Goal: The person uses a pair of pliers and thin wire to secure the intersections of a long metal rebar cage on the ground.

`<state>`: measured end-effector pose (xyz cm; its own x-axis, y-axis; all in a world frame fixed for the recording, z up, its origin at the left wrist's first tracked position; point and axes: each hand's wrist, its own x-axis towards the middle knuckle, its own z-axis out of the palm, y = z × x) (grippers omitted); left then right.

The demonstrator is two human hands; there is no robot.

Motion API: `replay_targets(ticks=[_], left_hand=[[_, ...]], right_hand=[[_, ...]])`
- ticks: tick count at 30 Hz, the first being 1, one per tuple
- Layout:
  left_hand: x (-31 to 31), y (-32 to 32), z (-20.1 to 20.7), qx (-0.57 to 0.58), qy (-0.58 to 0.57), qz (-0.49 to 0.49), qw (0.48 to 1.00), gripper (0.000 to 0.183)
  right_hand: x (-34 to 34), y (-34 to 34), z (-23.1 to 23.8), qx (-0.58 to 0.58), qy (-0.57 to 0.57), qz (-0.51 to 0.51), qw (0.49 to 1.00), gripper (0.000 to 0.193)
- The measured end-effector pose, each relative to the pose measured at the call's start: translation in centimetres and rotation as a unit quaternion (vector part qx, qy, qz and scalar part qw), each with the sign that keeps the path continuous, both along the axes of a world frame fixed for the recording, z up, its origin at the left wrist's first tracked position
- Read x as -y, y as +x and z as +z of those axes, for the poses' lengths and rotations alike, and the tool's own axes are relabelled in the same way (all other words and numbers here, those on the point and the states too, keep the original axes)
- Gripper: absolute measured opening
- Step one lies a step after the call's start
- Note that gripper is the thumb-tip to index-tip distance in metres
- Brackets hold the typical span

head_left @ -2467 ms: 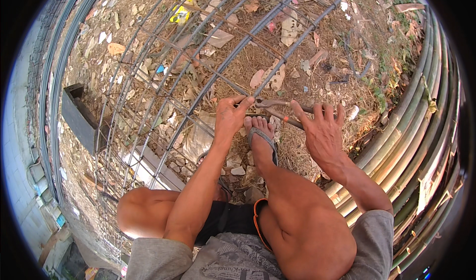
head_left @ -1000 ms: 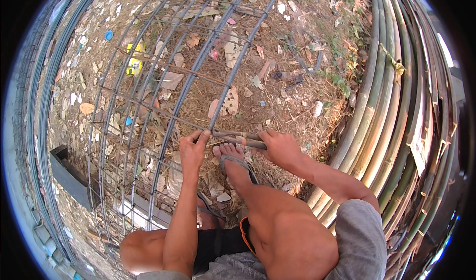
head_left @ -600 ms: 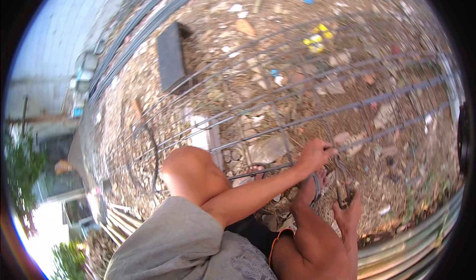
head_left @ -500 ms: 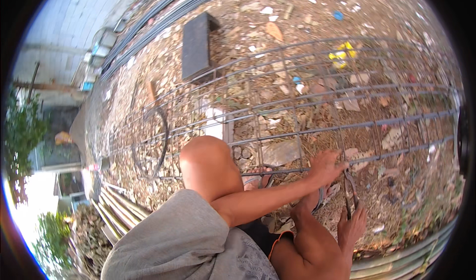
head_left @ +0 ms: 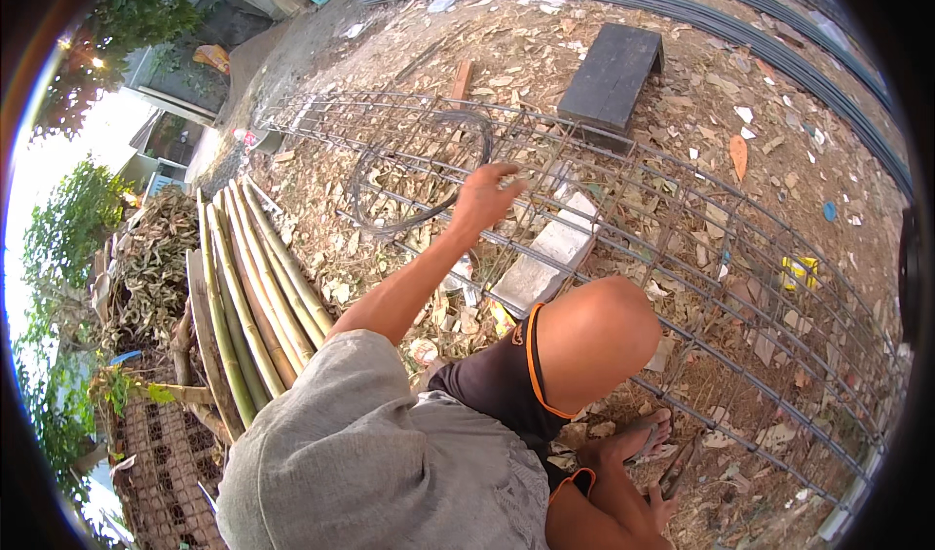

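Observation:
My left hand (head_left: 487, 202) reaches out over a long cage of tied steel bars (head_left: 742, 444), fingers apart, with nothing visible in them. Beside it a coil of dark wire (head_left: 409, 226) lies across the far-left part of the cage. Low at the right, my right hand (head_left: 662, 509) grips a pair of pincers (head_left: 676, 468) near my sandalled foot. That hand is partly cut off by my leg, and the pincers' jaws point up toward the nearest bar.
A pale concrete block (head_left: 547, 253) sits under the cage. Behind it stands a black bench-like box (head_left: 612, 77). Bundled steel rods (head_left: 779, 51) run along the back. Bamboo poles (head_left: 255, 292) lie at left beside a dry leaf heap (head_left: 161, 272). Leaves and rubble litter the ground.
My view has swung left. My left hand has left the bar near the pincers and moved left toward the wire coil. My right hand keeps the pincers low at the right.

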<state>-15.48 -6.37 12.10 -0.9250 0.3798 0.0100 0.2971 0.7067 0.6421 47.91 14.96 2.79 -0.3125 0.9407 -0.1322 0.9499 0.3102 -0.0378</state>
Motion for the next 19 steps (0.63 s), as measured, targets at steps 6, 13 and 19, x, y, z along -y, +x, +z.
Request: replay_targets(ticks=[6,13,19], left_hand=[[25.1,-18.3,-7.8,-0.055,-0.252,0.087,0.962,0.069],[14.2,-14.3,-12.6,0.081,-0.25,-0.027,0.965,0.08],[16.1,-17.4,-8.4,0.151,-0.248,0.017,0.957,0.071]], right_hand=[[4.6,-3.9,-1.6,-0.037,-0.121,-0.114,0.985,0.074],[3.9,3.6,0.5,-0.043,-0.122,-0.232,0.964,0.079],[-1.9,3.4,4.8,-0.268,-0.138,-0.184,0.936,0.092]])
